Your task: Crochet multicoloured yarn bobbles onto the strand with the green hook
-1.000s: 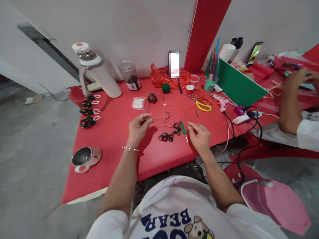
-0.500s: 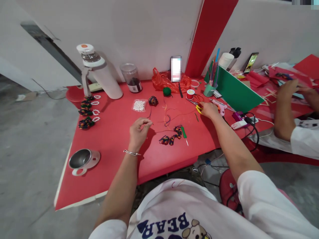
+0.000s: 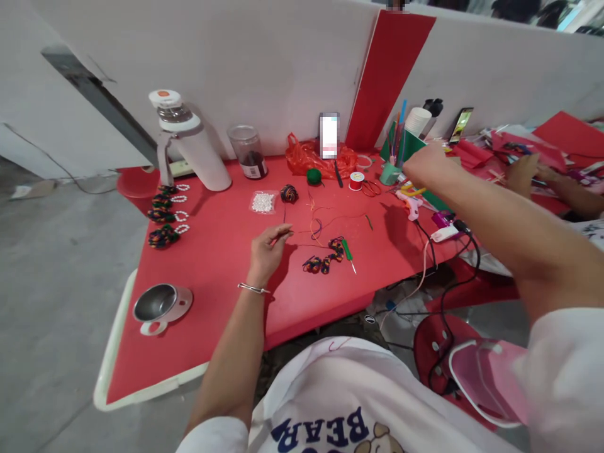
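My left hand (image 3: 268,247) hovers low over the red table (image 3: 212,296), its fingers pinched on a thin thread (image 3: 306,242) that trails right toward a braided multicolour cord piece (image 3: 325,258). A green-handled tool (image 3: 348,250) lies beside that piece. My right hand (image 3: 423,165) is raised above the table's right end, closed on yellow-handled scissors (image 3: 411,189) that show just under it. A pink glue gun (image 3: 409,205) lies below the hand.
At the back stand a white bottle (image 3: 191,151), a jar (image 3: 248,151), a red bag (image 3: 306,156), yarn balls (image 3: 289,193) and a pen cup (image 3: 391,171). Bead bag (image 3: 263,202), finished pieces (image 3: 164,214) and a steel bowl (image 3: 159,303) lie left. Another person's hand (image 3: 523,176) works far right.
My right hand left the green tool, reached to the yellow scissors by the glue gun and lifted them up and right. My left hand stayed pinched on the thread.
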The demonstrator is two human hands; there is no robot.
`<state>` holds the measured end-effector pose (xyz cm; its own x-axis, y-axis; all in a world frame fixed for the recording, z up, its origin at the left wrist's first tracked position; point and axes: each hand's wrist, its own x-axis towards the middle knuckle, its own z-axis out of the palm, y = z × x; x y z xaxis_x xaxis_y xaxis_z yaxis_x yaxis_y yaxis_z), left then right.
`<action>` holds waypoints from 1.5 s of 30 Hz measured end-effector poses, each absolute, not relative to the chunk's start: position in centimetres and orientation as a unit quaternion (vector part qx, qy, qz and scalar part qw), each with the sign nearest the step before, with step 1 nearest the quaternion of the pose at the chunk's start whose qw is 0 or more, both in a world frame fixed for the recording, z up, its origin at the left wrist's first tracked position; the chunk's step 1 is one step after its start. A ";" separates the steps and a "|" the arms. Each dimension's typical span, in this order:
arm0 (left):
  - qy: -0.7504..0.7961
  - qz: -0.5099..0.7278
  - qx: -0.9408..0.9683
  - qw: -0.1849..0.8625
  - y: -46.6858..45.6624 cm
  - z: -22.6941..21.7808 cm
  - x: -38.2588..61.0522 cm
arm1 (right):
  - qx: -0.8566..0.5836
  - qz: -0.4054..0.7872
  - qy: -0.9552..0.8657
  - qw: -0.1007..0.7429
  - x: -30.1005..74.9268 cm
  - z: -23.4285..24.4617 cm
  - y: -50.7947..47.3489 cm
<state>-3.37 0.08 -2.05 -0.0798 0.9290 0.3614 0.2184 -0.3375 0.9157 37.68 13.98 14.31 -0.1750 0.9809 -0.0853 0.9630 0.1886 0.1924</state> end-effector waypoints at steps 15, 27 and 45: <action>0.535 0.587 0.560 0.236 0.0 -0.7 -4.3 | 0.446 -0.601 0.616 -0.245 25.6 10.7 -1.8; 0.450 0.587 0.540 0.402 -1.2 0.4 -2.3 | 0.463 -0.550 0.517 -0.465 16.7 8.0 -4.7; 0.439 0.590 0.546 0.402 -0.7 0.2 -2.8 | 0.461 -0.521 0.584 -0.417 17.6 8.7 2.4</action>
<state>-2.77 -0.75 0.22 -0.0810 0.9531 0.2917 0.0055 -0.2922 0.9563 17.57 2.40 8.68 -0.2262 0.9741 0.0071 0.1035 0.0313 -0.9941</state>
